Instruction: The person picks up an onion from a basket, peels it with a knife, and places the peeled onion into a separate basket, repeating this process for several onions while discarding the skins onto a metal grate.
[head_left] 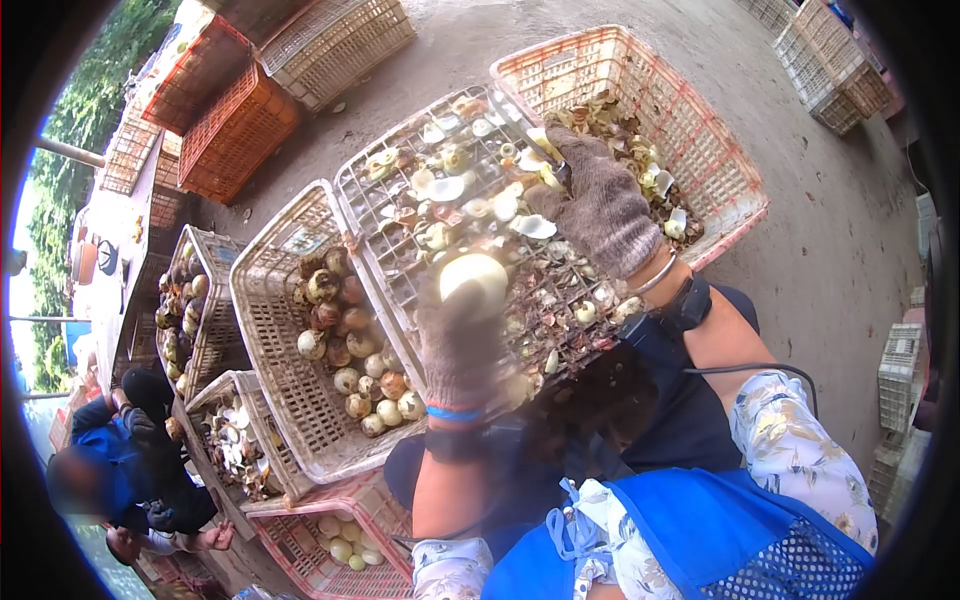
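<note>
My left hand (460, 345), in a brown knit glove and blurred by motion, is closed on a peeled white onion (475, 278). It is above an upturned lattice crate (405, 235) strewn with onion skins and cut ends. Over that crate's far right side, my gloved right hand (600, 200) is closed around what looks like a small knife (564, 174); only a dark part of it shows, and the blade is hard to make out. Just beyond lies a red-and-white crate (700, 130) holding onion peels (630, 150).
To the left, a pale crate (265, 280) holds unpeeled onions (350, 340). Peeled onions (345, 540) lie in a pink crate (290, 525) at lower left. A person in blue (100, 450) sits further left. Orange crates (235, 135) are stacked at the back.
</note>
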